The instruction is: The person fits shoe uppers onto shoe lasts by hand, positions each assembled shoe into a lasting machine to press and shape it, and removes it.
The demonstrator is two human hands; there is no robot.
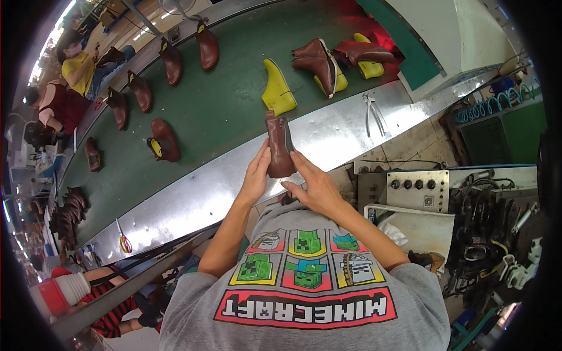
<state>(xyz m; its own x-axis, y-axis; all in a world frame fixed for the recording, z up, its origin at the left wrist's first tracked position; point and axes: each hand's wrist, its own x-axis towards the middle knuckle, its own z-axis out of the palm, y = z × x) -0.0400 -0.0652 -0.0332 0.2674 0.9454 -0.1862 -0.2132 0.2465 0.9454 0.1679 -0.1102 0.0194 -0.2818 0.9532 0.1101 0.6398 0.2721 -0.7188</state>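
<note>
A brown boot (280, 149) is held between both hands over the metal edge (193, 202) of a long green-topped bench (205, 137), directly in front of the person's grey shirt (193, 316). The left hand (256, 174) lies along the boot's left side, its fingers nearly straight and close together; the right hand (319, 186) meets the right side with its fingertips, its thumb spread below the boot's lower end. Whether the boot also rests on the metal cannot be told. Just beyond its upper end, a yellow boot-shaped form (276, 93) stands on the green surface. To the right of that form, a second brown boot (313, 61) leans over another yellow form (341, 82), and a third brown boot (370, 54) lies across more yellow pieces near a red glow. Metal pliers (369, 103) lie on the metal edge to the right, handles toward the person. Along the far side and to the left, more brown boots (206, 48) stand or lie apart from one another, some with yellow showing at the opening, and a row of brown pieces (69, 212) is packed together at the far left. Scissors (124, 241) lie on the metal edge at lower left. Across the bench sits a person in a yellow top (79, 71). At right stands a control box (417, 191) with black knobs.
</note>
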